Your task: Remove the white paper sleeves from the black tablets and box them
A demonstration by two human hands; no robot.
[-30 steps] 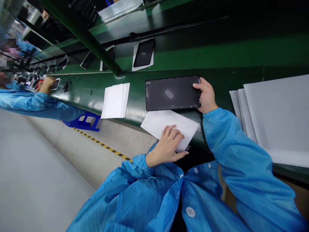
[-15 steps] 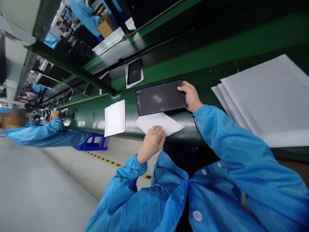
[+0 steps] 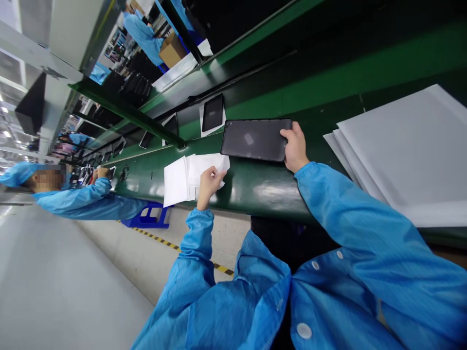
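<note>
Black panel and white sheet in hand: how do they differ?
The black panel bears a paler central mark; the white sheet looks blank. The black panel looks flat; the white sheet curls at its right end. Both are held: the black panel by the right hand, the white sheet by the left hand.

Matt tablet [image 3: 260, 141]; glossy bench [image 3: 270, 189]

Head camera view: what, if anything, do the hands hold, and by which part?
The right hand holds a dark panel by its right end; the left hand pinches a white sheet at its near edge.
</note>
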